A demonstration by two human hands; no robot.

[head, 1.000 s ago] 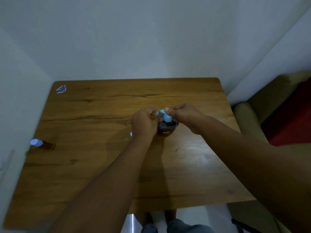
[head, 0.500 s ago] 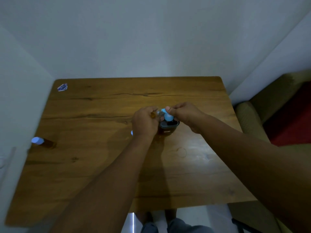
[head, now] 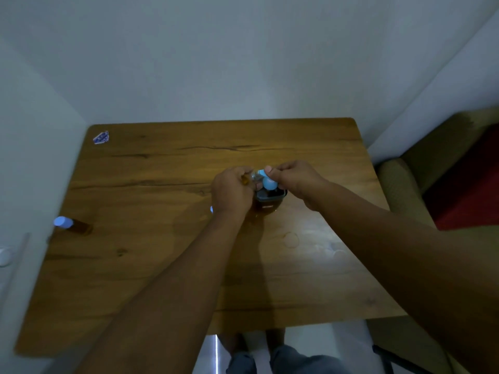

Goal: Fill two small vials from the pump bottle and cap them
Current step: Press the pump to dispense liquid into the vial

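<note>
The pump bottle (head: 268,205), dark with amber liquid and a light-blue pump head (head: 270,183), stands at the middle of the wooden table (head: 162,265). My left hand (head: 232,193) grips a small clear vial (head: 248,179) with amber liquid, tilted with its mouth against the blue nozzle. The fingertips of my right hand (head: 293,179) pinch the top of the pump head. A second vial (head: 77,226) with a light-blue cap lies on its side near the table's left edge. A small blue piece (head: 212,209), perhaps a cap, peeks out beside my left wrist.
A blue-and-white sticker (head: 101,137) is at the table's far left corner. White walls close in behind and on the left. An olive armchair (head: 399,184) with a red cushion stands to the right of the table. Round wet marks (head: 290,238) show near the bottle.
Both hands stay together at the pump head with the vial against the nozzle; only slight shifts of the hands and the view.
</note>
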